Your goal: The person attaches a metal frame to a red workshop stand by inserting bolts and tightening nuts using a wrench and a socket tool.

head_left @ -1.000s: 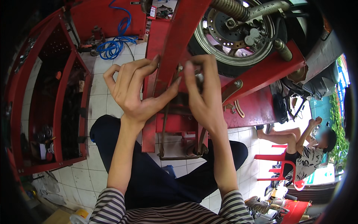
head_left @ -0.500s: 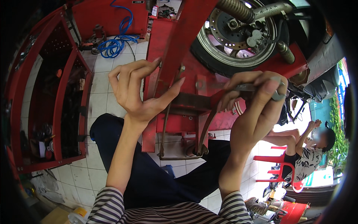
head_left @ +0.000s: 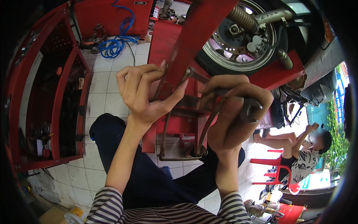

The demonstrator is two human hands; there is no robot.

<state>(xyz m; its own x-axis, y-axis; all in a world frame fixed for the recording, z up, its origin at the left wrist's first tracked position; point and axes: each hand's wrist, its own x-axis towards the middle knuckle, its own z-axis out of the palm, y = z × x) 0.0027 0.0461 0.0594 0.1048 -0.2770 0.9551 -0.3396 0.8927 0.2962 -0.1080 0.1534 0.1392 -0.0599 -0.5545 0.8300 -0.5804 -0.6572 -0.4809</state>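
Note:
My left hand (head_left: pixel 143 93) straddles a red steel post (head_left: pixel 190 41), its index fingertip against a bolt on the left face and its thumb along the right side. Curled fingers of my right hand (head_left: pixel 235 112) hold a metal wrench (head_left: pixel 201 76). One end of the wrench meets the post's right face, where a bolt end sat; whether it fits round it I cannot tell. The wrench's open jaw (head_left: pixel 251 111) sticks out past my right thumb. Below both hands hangs a bent metal bar frame (head_left: pixel 181 159).
A motorcycle wheel (head_left: pixel 238 65) stands on a red lift platform (head_left: pixel 158 48) beyond the post. Red shelving (head_left: pixel 57 93) is at the left, and a blue hose (head_left: pixel 115 46) lies coiled on the tiles. At right, a person (head_left: pixel 302 149) sits on a red chair (head_left: pixel 268 162).
My right hand has moved left with the wrench, bringing its far end to the post's bolt. The left hand has shifted slightly right in the picture, along with the post.

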